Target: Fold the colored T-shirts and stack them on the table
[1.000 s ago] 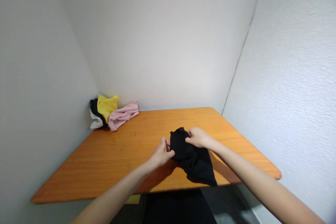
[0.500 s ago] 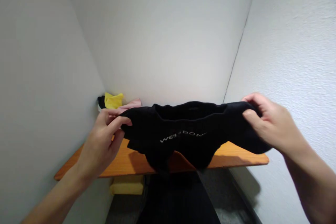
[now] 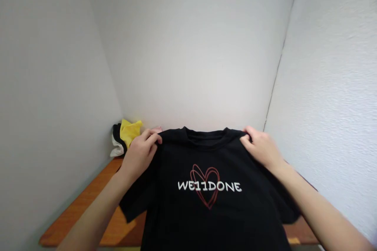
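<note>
1. Note the black T-shirt (image 3: 212,223) as held up by both shoulders, with printed front toward the camera, spread above the near part of the tabletop (image 3: 88,200) and with lower hem out of view.
2. Record the left hand (image 3: 140,155) as closed, with fingers pinched narrow on cloth at one shoulder. Record the right hand (image 3: 262,147) as likewise pinching the opposite shoulder, with slight blur.
3. Set both grips equally far from the collar (image 3: 206,145); judged the surest way to an even hang.
4. Draw gently outward, enough to flatten the cloth between the hands, yet short of stretching the neckline.
5. Use the white lettering (image 3: 213,186) as a level gauge: found close to straight across, over the red heart print (image 3: 209,206). Correct at the wrists upon any tilt.
6. Let the left sleeve (image 3: 135,200) and right sleeve (image 3: 287,208) drop freely outward. Inspect for twists or tucked edges, judged likely to set creases.
7. Check the lower body for bunching; unable to tell from this view, likewise for contact with the tabletop.
8. Avoid catching the yellow cloth (image 3: 129,131), located beyond the left hand in the far corner.
</note>
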Demonstrator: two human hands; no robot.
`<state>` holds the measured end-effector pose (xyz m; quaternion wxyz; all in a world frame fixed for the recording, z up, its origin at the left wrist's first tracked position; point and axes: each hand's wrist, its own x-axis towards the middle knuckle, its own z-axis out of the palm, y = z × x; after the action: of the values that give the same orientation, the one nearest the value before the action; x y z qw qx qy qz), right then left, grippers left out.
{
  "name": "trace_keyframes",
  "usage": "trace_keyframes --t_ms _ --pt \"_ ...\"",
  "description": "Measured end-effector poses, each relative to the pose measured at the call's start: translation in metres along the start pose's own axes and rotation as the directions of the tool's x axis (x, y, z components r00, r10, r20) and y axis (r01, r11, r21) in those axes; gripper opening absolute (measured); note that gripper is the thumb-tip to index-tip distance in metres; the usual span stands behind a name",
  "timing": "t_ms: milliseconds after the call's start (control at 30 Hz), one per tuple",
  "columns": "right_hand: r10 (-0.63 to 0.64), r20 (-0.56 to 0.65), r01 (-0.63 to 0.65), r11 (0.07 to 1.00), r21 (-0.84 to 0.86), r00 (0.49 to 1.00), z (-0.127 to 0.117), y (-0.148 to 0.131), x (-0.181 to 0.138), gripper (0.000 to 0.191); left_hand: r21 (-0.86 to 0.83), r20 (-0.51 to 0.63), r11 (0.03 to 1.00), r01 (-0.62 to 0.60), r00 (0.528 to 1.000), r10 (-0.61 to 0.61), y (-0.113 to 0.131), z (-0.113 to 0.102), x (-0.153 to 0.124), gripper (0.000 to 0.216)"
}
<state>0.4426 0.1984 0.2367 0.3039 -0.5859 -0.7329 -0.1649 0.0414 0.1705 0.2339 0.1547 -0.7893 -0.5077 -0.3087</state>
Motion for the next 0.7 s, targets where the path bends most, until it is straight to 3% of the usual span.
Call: trace_keyframes --t_ms 67,167,267,400,500,700 --pt "-0.018 0.142 0.026 0.998 -0.053 0.990 0.056 0.011 0.009 0.022 0.062 0.153 0.998 0.021 0.988 -0.030 -0.017 0.056 0.007 0.025" --pt "-0.034 0.293 0.066 0.993 -0.101 0.956 0.123 0.017 -0.008 0.026 0.085 0.350 0.996 -0.001 0.936 -0.029 -0.027 0.133 -0.012 0.032" --pt "-0.067 0.399 0.094 0.994 -0.049 0.914 0.167 0.016 -0.046 0.033 0.013 0.500 1.000 -0.013 0.866 0.005 -0.025 0.184 -0.045 0.044" --pt "-0.089 0.488 0.110 0.994 -0.014 0.868 0.212 0.028 -0.081 0.055 -0.009 0.610 1.000 0.021 0.792 -0.011 -0.027 0.219 -0.067 0.056" --pt "-0.062 0.519 0.091 0.995 -0.030 0.853 0.235 0.047 -0.077 0.063 0.007 0.593 0.999 0.048 0.804 -0.043 -0.035 0.236 -0.061 0.057" --pt "-0.012 0.546 0.049 0.997 -0.054 0.838 0.262 0.072 -0.042 0.061 0.031 0.567 0.996 0.081 0.820 -0.085 -0.043 0.266 -0.037 0.057"
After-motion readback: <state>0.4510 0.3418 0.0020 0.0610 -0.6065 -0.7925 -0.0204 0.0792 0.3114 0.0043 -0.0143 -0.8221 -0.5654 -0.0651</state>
